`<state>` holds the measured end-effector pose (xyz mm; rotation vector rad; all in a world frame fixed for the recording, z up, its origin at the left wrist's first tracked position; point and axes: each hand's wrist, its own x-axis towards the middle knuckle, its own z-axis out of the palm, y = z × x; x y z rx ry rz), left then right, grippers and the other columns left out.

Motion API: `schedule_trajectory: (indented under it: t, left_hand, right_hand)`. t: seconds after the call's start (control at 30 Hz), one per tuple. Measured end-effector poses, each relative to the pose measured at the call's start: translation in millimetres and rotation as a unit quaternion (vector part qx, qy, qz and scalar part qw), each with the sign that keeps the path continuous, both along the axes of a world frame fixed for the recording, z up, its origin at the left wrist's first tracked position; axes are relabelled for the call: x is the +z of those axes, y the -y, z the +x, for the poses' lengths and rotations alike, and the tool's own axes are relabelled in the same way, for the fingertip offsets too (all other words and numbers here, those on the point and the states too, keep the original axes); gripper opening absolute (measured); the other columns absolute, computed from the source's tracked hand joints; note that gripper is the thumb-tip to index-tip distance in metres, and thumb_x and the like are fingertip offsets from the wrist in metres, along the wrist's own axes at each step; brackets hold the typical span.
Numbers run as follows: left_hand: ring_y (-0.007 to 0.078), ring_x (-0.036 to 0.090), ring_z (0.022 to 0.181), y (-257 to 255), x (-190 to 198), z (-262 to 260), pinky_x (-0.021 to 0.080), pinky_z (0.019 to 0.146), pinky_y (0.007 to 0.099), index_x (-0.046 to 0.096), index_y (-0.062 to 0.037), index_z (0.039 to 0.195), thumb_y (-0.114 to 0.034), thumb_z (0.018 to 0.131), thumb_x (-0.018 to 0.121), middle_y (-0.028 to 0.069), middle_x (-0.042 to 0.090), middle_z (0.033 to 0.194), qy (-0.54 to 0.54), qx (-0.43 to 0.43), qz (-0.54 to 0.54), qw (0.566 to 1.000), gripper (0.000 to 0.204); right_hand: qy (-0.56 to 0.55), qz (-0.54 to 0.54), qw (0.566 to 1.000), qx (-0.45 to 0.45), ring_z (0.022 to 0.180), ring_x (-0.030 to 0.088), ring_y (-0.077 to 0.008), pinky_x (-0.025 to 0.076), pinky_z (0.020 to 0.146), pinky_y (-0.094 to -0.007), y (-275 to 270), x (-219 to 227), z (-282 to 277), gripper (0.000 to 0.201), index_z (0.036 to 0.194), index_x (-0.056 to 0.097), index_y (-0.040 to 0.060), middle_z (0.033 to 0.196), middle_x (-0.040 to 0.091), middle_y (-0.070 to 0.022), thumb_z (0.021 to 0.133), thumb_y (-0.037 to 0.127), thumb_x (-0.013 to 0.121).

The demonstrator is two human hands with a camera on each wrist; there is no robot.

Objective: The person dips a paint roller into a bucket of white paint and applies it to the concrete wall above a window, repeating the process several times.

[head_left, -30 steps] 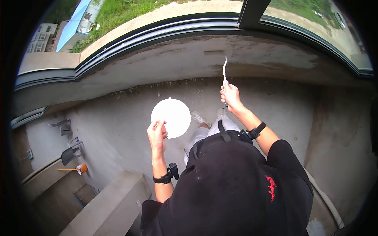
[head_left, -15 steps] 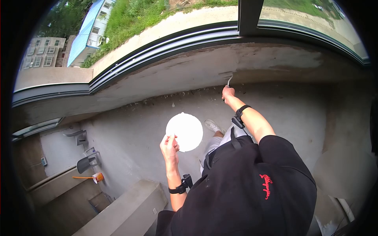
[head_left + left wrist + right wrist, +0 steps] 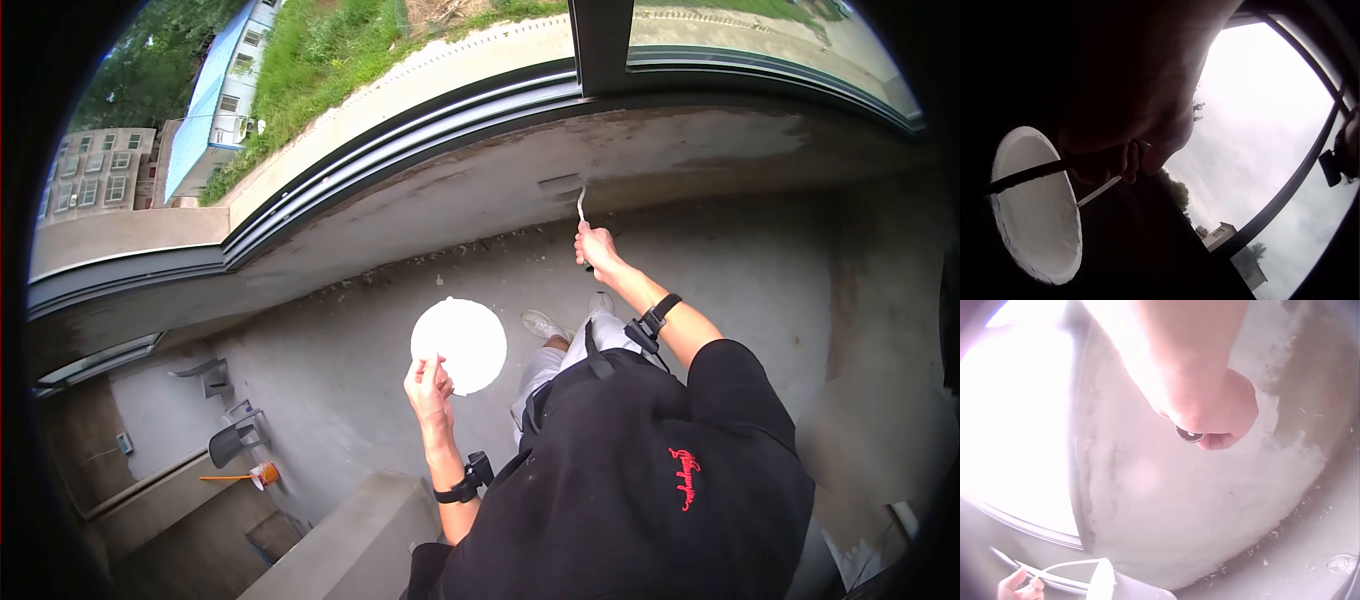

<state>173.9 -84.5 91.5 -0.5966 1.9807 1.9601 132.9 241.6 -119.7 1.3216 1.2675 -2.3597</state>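
A white round bucket (image 3: 462, 345) hangs from my left hand (image 3: 430, 392); in the left wrist view my left hand (image 3: 1141, 100) grips its handle (image 3: 1099, 191) above the white-rimmed bucket (image 3: 1038, 206). My right hand (image 3: 598, 250) holds a thin, white-coated tool (image 3: 581, 204) up against the low grey wall (image 3: 480, 185) under the window. From the right wrist view, my right hand (image 3: 1225, 412) is curled round the tool's dark handle end (image 3: 1190, 434); the blade is hidden behind the hand. The bucket (image 3: 1102, 581) and left hand (image 3: 1020, 589) show at lower left there.
A window frame (image 3: 400, 130) runs above the wall. Grey chairs (image 3: 232, 442) and an orange-and-white bucket (image 3: 264, 476) stand at the left. A concrete ledge (image 3: 370, 540) rises at lower left. My shoes (image 3: 545, 323) are on the grey floor, beside specks along the wall's foot.
The head view has shifted. My right hand first reached nearer the wall, then drew back a little with the tool. My left hand keeps hold of the bucket.
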Motion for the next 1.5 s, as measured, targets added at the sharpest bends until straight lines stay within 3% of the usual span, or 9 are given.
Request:
schedule_trajectory:
  t: [0.13, 0.33, 0.63, 0.8, 0.9, 1.13, 1.3, 1.47, 1.5]
  left_hand:
    - [0.0022, 0.025, 0.042, -3.3, 0.8, -2.2, 0.019, 0.041, 0.0206, 0.057, -0.0021, 0.084, -0.021, 0.095, 0.058, -0.0078, 0.032, 0.053, -0.003, -0.020, 0.001, 1.000, 0.021]
    - [0.0025, 0.025, 0.043, -5.7, 2.2, -6.4, 0.020, 0.042, 0.0207, 0.056, -0.0027, 0.084, -0.021, 0.095, 0.057, -0.0074, 0.032, 0.054, 0.001, -0.043, 0.025, 0.999, 0.021]
    - [0.0027, 0.025, 0.044, -4.6, 1.1, -7.6, 0.020, 0.043, 0.0208, 0.056, -0.0025, 0.084, -0.021, 0.095, 0.057, -0.0070, 0.032, 0.055, 0.004, -0.045, 0.032, 0.998, 0.022]
    - [0.0025, 0.025, 0.044, -0.6, -2.7, -3.7, 0.021, 0.043, 0.0205, 0.056, -0.0015, 0.086, -0.023, 0.095, 0.058, -0.0073, 0.033, 0.055, -0.003, -0.034, 0.029, 0.999, 0.024]
    - [0.0022, 0.025, 0.044, 2.0, -5.2, -2.9, 0.020, 0.043, 0.0201, 0.057, -0.0010, 0.087, -0.023, 0.095, 0.058, -0.0074, 0.033, 0.055, 0.001, -0.026, 0.032, 0.999, 0.024]
    - [0.0021, 0.025, 0.044, 3.2, -7.6, -0.9, 0.020, 0.042, 0.0201, 0.057, -0.0006, 0.087, -0.023, 0.095, 0.057, -0.0074, 0.032, 0.055, -0.026, -0.016, 0.039, 0.999, 0.024]
    - [0.0024, 0.025, 0.045, 4.2, -7.7, 2.1, 0.021, 0.043, 0.0198, 0.057, -0.0006, 0.088, -0.021, 0.096, 0.057, -0.0071, 0.034, 0.055, -0.038, -0.012, 0.042, 0.998, 0.022]
    - [0.0021, 0.029, 0.048, 7.7, -5.8, 0.9, 0.024, 0.045, 0.0196, 0.059, 0.0025, 0.093, -0.017, 0.094, 0.058, -0.0071, 0.036, 0.058, -0.020, -0.060, 0.033, 0.997, 0.019]
    - [0.0019, 0.029, 0.049, 5.6, -5.3, 1.4, 0.025, 0.046, 0.0198, 0.059, 0.0030, 0.094, -0.017, 0.093, 0.059, -0.0075, 0.037, 0.058, -0.018, -0.058, 0.025, 0.998, 0.020]
  right_hand:
    - [-0.038, -0.001, 0.999, 0.018, 0.049, 0.041, -0.0067, 0.036, 0.043, -0.0235, -4.0, 68.4, 22.8, 0.036, 0.084, 0.049, 0.0057, 0.065, 0.046, 0.0014, 0.100, 0.038, 0.047]
    - [-0.065, 0.022, 0.997, 0.036, 0.051, 0.043, -0.0066, 0.039, 0.044, -0.0233, -4.9, 142.8, 35.0, 0.039, 0.090, 0.049, 0.0043, 0.067, 0.046, 0.0012, 0.100, 0.042, 0.045]
    - [-0.095, -0.009, 0.995, 0.023, 0.048, 0.042, -0.0055, 0.036, 0.042, -0.0214, -3.6, 189.3, 49.5, 0.035, 0.098, 0.050, 0.0051, 0.067, 0.047, 0.0007, 0.100, 0.040, 0.046]
    - [-0.098, 0.018, 0.993, 0.063, 0.046, 0.042, -0.0062, 0.036, 0.042, -0.0220, -7.9, 160.1, 52.8, 0.034, 0.098, 0.050, 0.0054, 0.067, 0.047, 0.0006, 0.101, 0.038, 0.044]
    - [-0.063, 0.097, 0.990, 0.083, 0.047, 0.042, -0.0065, 0.037, 0.042, -0.0228, 1.0, 138.0, 46.8, 0.036, 0.094, 0.049, 0.0052, 0.067, 0.047, 0.0009, 0.101, 0.040, 0.041]
    - [-0.018, 0.162, 0.982, 0.097, 0.046, 0.045, -0.0083, 0.040, 0.043, -0.0246, 8.4, 33.7, 22.2, 0.039, 0.089, 0.049, 0.0049, 0.063, 0.049, 0.0007, 0.101, 0.041, 0.041]
    - [0.012, 0.120, 0.990, 0.072, 0.048, 0.047, -0.0127, 0.041, 0.046, -0.0302, 6.5, -27.0, -1.5, 0.038, 0.078, 0.049, 0.0052, 0.062, 0.050, -0.0013, 0.100, 0.035, 0.041]
    - [0.038, 0.045, 0.997, 0.047, 0.046, 0.044, -0.0110, 0.038, 0.042, -0.0276, -5.2, -87.1, -23.3, 0.033, 0.070, 0.047, 0.0091, 0.057, 0.045, -0.0005, 0.097, 0.027, 0.041]
    - [0.053, 0.070, 0.995, 0.046, 0.046, 0.043, -0.0113, 0.038, 0.042, -0.0274, -5.8, -89.5, -27.1, 0.032, 0.069, 0.045, 0.0095, 0.057, 0.045, -0.0007, 0.097, 0.026, 0.041]
